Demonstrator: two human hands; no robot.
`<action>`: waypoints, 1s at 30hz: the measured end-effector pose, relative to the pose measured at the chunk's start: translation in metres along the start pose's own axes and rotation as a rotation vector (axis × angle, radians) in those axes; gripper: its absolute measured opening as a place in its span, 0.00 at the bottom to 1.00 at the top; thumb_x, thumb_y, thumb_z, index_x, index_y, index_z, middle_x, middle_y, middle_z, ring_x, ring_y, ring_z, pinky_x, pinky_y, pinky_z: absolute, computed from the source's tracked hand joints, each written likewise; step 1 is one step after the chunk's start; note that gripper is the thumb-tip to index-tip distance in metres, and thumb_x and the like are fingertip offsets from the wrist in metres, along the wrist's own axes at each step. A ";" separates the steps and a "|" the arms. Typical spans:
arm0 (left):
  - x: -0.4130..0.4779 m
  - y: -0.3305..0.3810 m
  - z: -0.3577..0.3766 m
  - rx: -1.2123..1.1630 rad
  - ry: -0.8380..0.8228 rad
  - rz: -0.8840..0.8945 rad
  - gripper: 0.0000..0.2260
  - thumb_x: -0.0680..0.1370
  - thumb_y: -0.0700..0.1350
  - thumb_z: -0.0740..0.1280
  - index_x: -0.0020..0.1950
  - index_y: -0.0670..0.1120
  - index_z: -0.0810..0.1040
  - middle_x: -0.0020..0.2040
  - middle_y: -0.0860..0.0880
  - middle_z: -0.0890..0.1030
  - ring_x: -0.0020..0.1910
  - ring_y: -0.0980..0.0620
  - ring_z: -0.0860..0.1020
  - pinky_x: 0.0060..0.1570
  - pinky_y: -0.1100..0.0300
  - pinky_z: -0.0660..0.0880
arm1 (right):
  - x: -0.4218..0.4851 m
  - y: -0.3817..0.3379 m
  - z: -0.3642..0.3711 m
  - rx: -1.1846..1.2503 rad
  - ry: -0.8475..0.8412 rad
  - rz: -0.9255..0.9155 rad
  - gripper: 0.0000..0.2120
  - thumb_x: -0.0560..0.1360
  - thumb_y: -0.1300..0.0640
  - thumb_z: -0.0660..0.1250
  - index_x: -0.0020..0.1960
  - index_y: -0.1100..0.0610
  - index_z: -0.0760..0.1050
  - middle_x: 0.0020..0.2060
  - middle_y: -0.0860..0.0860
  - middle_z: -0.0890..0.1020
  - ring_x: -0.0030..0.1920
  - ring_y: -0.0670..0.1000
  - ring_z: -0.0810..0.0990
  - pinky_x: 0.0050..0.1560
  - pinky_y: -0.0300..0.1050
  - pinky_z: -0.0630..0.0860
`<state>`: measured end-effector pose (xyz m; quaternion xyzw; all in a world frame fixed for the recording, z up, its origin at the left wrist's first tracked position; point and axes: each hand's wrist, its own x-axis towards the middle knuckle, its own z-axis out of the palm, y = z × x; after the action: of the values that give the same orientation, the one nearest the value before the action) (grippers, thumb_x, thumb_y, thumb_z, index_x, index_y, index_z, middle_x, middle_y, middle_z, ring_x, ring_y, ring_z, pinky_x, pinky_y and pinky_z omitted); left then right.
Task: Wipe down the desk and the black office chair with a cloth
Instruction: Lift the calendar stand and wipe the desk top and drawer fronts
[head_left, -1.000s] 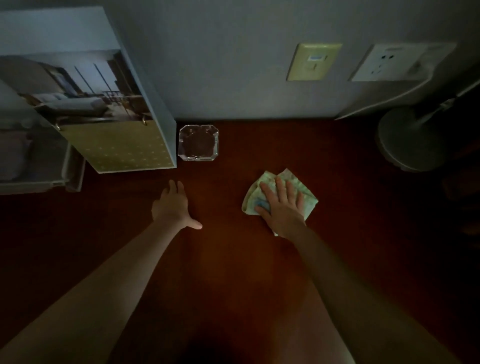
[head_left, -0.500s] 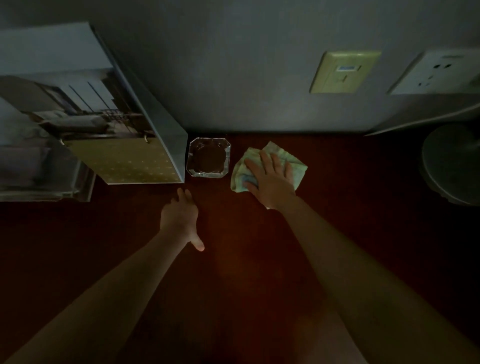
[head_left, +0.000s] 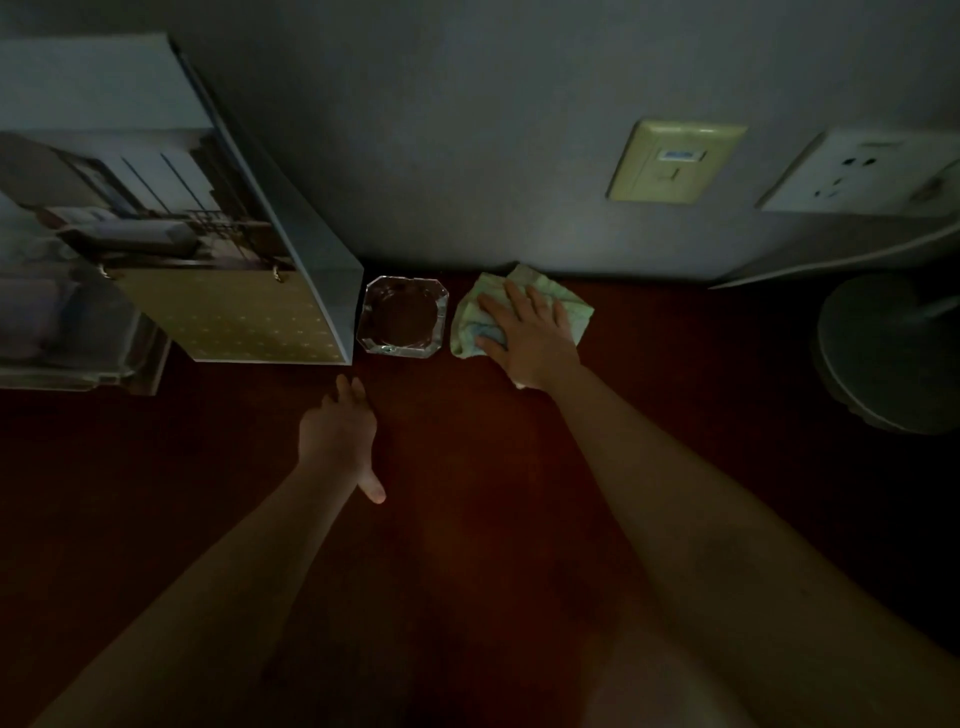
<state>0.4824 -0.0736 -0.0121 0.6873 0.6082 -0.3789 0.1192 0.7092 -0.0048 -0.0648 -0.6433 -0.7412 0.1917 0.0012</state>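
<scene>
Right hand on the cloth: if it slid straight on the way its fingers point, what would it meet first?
The wall behind the desk, probably. The right hand presses the cloth flat, and the cloth's far edge seems to touch it.

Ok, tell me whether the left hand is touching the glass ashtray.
No, the left hand is apart from the glass ashtray, with bare desk showing between them.

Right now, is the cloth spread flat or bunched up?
Bunched up: the cloth lies crumpled in folds under the right hand, whose straight fingers press it onto the desk.
</scene>
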 end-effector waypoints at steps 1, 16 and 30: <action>-0.001 0.000 0.000 -0.002 0.001 0.000 0.64 0.57 0.60 0.79 0.76 0.38 0.39 0.77 0.38 0.45 0.75 0.42 0.56 0.66 0.50 0.67 | -0.003 0.007 -0.002 0.018 -0.001 0.036 0.28 0.79 0.37 0.50 0.76 0.42 0.50 0.77 0.50 0.49 0.76 0.56 0.46 0.73 0.59 0.42; -0.018 0.018 -0.006 -0.068 -0.040 -0.014 0.58 0.64 0.55 0.77 0.76 0.38 0.39 0.77 0.38 0.44 0.74 0.40 0.57 0.66 0.47 0.67 | -0.168 0.141 0.001 0.144 0.076 0.651 0.29 0.79 0.37 0.49 0.76 0.43 0.46 0.77 0.53 0.45 0.76 0.59 0.44 0.72 0.63 0.44; -0.030 0.173 -0.048 -0.152 0.139 0.288 0.48 0.71 0.55 0.72 0.78 0.45 0.43 0.78 0.43 0.45 0.75 0.42 0.53 0.68 0.48 0.64 | -0.239 0.079 0.039 0.139 -0.013 0.481 0.35 0.71 0.30 0.36 0.76 0.39 0.41 0.77 0.50 0.40 0.75 0.56 0.37 0.72 0.59 0.36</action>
<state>0.6618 -0.1064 -0.0106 0.7808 0.5370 -0.2627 0.1815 0.8158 -0.2364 -0.0645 -0.7983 -0.5519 0.2409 -0.0049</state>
